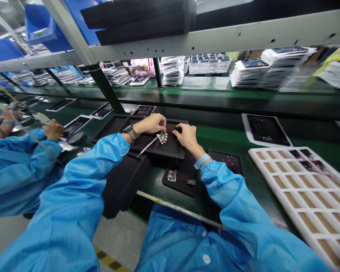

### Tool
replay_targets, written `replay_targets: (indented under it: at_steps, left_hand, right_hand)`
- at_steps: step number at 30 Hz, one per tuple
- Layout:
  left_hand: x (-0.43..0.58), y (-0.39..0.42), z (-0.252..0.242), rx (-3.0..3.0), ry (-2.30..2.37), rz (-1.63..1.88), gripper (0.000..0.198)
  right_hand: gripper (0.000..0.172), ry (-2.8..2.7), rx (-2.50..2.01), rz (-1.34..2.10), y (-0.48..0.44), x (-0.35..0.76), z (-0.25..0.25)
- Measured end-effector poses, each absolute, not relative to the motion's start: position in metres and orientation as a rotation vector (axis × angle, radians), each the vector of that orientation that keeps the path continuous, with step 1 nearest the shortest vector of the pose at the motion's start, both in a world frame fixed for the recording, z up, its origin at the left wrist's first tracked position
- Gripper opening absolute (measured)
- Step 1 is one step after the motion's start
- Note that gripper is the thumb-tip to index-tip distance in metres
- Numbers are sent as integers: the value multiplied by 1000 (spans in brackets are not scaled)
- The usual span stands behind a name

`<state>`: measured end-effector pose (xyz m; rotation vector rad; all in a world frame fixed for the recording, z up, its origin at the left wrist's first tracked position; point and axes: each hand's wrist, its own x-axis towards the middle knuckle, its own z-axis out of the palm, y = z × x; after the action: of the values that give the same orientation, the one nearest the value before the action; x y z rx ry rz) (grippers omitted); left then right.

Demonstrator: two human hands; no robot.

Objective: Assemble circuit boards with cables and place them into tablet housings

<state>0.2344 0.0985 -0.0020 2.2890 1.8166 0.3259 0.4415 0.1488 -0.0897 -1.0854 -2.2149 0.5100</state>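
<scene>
Over a black compartment tray [147, 152], my left hand [155, 123] is closed in a pinch beside a cluster of small silver metal parts [162, 137]. What its fingertips hold is too small to make out. My right hand [187, 136] pinches a small black part [176, 130], and thin red wires run between the two hands. A thin pale strip [147, 146] slants across the tray below my left hand. Nearer to me, a smaller black tray [184, 188] holds more silver pieces [171, 176] and a red-wired part [190, 182].
A white foam tray [296, 206] with many slots lies at right, several black wired parts in its top corner. Another black tray [226, 160] sits near my right wrist. A tablet-like panel [268, 130] lies behind. A co-worker's hand [53, 129] is at left; a shelf beam [215, 39] crosses above.
</scene>
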Motion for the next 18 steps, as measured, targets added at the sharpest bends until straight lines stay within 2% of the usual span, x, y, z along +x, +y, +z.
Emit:
replay_targets:
  at_steps: [3, 7, 10, 18]
  left_hand:
    - [235, 100, 6, 2227, 1742, 346, 7]
    - [238, 101, 14, 2197, 1723, 342, 12]
    - [239, 104, 18, 2230, 1735, 316, 14]
    - [247, 104, 29, 2233, 1664, 9, 11]
  right_hand:
    - [10, -2140, -1057, 553, 150, 444, -90]
    - [18, -2107, -1030, 663, 153, 448, -86]
    - [13, -2082, -1026, 701, 156, 451, -83]
    - [16, -2077, -970, 751, 158, 453, -76]
